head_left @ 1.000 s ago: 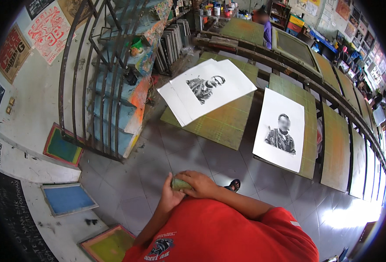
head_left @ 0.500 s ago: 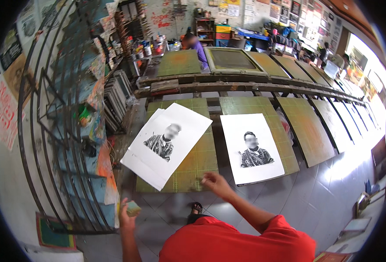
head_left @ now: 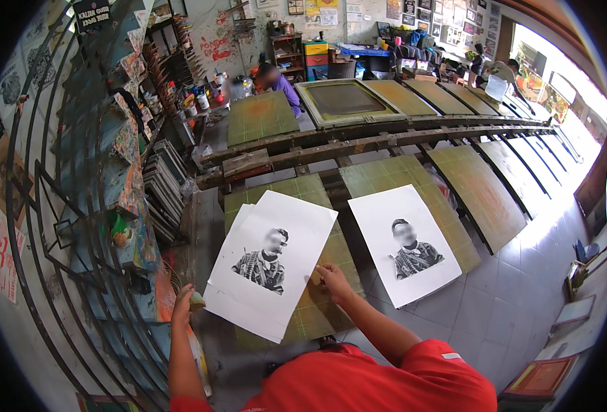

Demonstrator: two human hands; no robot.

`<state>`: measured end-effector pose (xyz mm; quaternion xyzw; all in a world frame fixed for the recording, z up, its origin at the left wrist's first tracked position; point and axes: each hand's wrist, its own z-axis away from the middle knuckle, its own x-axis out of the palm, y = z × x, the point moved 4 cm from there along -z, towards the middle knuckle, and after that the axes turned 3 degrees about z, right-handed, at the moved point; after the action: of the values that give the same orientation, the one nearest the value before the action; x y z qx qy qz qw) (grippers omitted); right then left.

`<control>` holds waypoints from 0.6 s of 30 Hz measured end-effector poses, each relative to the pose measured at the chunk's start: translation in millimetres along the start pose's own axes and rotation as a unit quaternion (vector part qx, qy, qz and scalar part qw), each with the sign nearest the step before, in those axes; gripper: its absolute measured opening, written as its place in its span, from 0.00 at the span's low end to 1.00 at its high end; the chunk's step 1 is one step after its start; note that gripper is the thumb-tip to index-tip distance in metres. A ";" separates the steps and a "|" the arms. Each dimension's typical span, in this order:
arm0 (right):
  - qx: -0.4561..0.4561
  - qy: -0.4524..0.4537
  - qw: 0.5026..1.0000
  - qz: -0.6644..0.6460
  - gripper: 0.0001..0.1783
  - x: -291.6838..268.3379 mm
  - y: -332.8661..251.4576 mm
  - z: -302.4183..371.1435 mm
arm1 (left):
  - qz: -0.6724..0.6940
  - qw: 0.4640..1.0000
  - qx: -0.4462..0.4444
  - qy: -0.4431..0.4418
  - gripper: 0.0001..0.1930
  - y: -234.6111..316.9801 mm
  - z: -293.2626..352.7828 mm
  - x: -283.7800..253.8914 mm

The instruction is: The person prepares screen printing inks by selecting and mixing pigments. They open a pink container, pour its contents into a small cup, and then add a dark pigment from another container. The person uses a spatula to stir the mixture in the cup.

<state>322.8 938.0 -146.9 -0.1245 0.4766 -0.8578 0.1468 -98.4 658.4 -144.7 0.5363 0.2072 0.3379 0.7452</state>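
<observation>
My left hand (head_left: 182, 307) is beside the left corner of a tilted stack of white printed sheets (head_left: 259, 220). It holds a small yellow-green block (head_left: 197, 300), which looks like a sponge, partly hidden by my fingers. The top sheet bears a black-and-white portrait of a person in patterned clothing. It lies askew on a green gridded board (head_left: 313, 316) and overhangs its left side. Close to the stack's right edge, my right hand (head_left: 335, 283) has its fingers curled in a pinch; what they hold, if anything, is too small to make out.
Another printed portrait sheet (head_left: 403, 275) lies on the neighbouring board (head_left: 461, 240). A row of boards (head_left: 478, 199) runs off to the right. Beyond the wooden rail (head_left: 358, 145) lies a framed screen (head_left: 348, 103), with a person in purple (head_left: 289, 96) nearby. Stair railings curve on the left.
My view has shifted. My left hand has come up from below to the stack's left corner with the block. My right hand has moved up close to its right edge.
</observation>
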 end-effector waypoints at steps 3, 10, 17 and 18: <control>-0.048 0.053 0.994 0.077 0.36 15.5 -6.6 0.3 | -0.044 0.993 -0.085 -0.071 0.23 -4.8 -45.6 -11.7; -0.047 0.150 0.952 0.263 0.33 41.7 -26.4 10.2 | -0.106 0.934 -0.209 -0.269 0.19 9.6 -63.4 21.0; -0.078 0.262 0.883 0.381 0.27 44.0 -1.2 -15.4 | -0.062 0.926 -0.173 -0.330 0.14 12.5 -59.8 40.1; -0.065 0.272 0.881 0.380 0.28 44.7 0.8 -15.4 | -0.077 0.924 -0.174 -0.331 0.15 16.2 -56.1 39.8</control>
<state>276.0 933.1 -152.2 0.2955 0.5633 -0.7031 0.3179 -113.3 727.4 -146.4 0.4616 -0.0730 0.1139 0.8767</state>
